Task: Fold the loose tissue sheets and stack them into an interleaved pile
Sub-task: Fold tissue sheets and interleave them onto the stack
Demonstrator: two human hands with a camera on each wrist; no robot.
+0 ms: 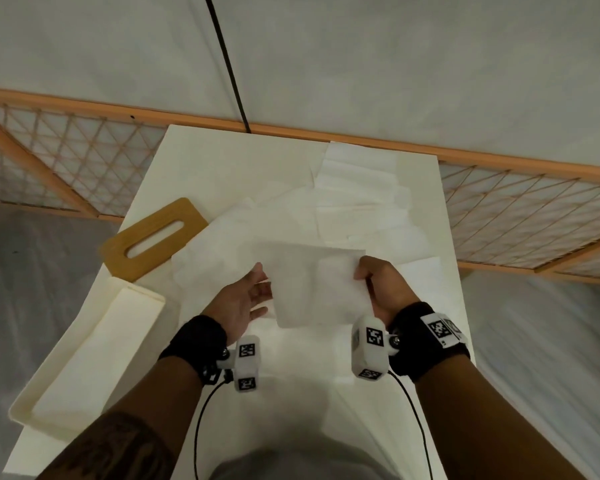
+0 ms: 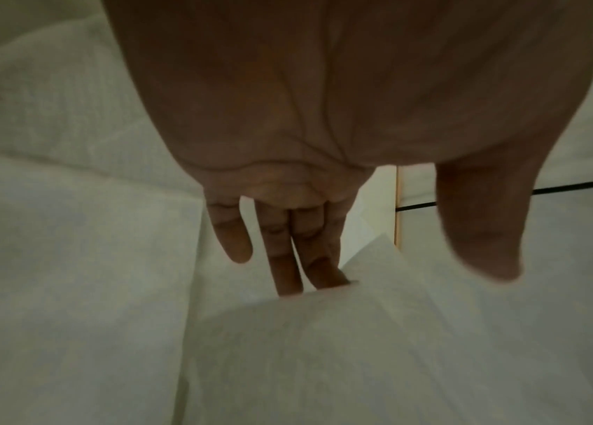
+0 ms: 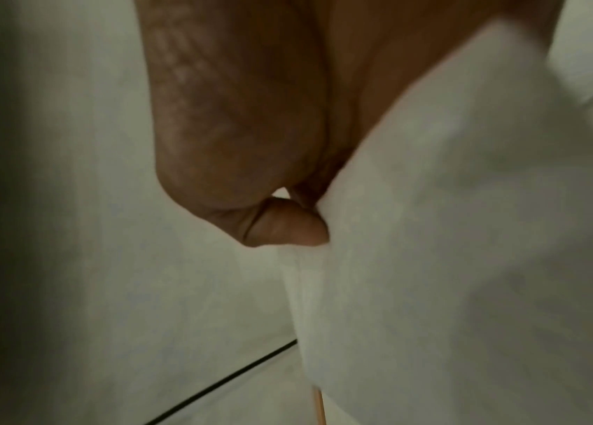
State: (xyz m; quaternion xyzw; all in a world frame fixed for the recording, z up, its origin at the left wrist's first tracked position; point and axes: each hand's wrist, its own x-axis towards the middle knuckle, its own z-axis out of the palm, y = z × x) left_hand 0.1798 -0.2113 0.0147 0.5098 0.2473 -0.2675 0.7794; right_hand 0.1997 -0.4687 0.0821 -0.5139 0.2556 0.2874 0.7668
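Nearest the camera, the left hand is relaxed, straight fingers slipped under the nine o'clock edge of the lifted tissue sheet, whose long axis runs nine to three; the right hand pinches its three o'clock edge, above loose sheets at twelve o'clock
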